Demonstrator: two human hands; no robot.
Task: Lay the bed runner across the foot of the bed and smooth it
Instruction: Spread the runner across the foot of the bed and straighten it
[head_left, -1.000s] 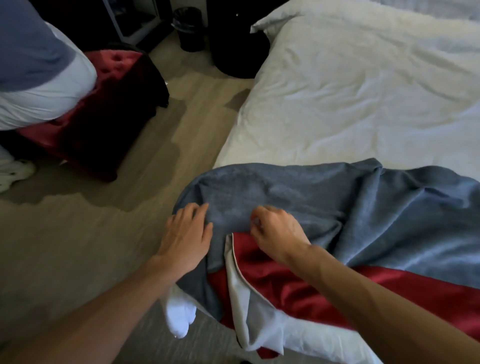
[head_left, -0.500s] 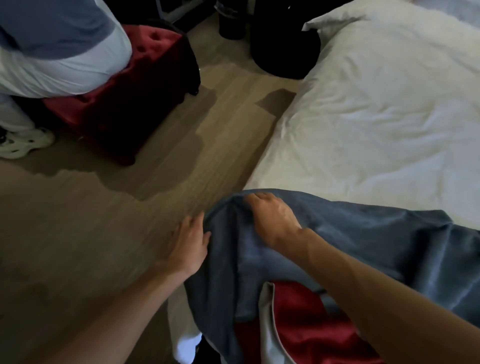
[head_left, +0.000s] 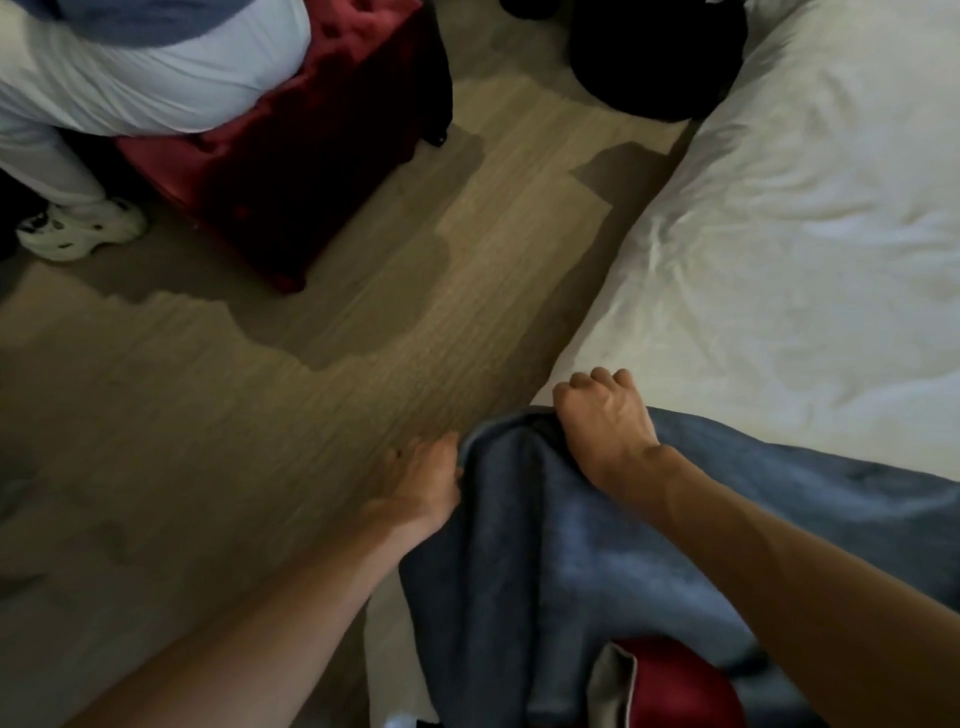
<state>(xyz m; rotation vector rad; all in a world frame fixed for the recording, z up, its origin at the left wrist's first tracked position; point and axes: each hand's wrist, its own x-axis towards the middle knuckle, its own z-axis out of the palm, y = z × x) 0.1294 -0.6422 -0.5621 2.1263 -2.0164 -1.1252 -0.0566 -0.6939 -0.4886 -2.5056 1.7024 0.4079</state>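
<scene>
At bed (head_left: 779, 260) corner, my hands, right hand (head_left: 605, 426) and left hand (head_left: 423, 480), gripping runner (head_left: 545, 545) edge, have tugged it outward; smoothing remains.

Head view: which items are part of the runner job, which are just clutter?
Job:
- bed runner, blue side up
- bed, white cover
- left hand at the runner's edge
- right hand gripping its corner

Clutter:
- red ottoman
- seated person
- white shoe
- black object
</scene>
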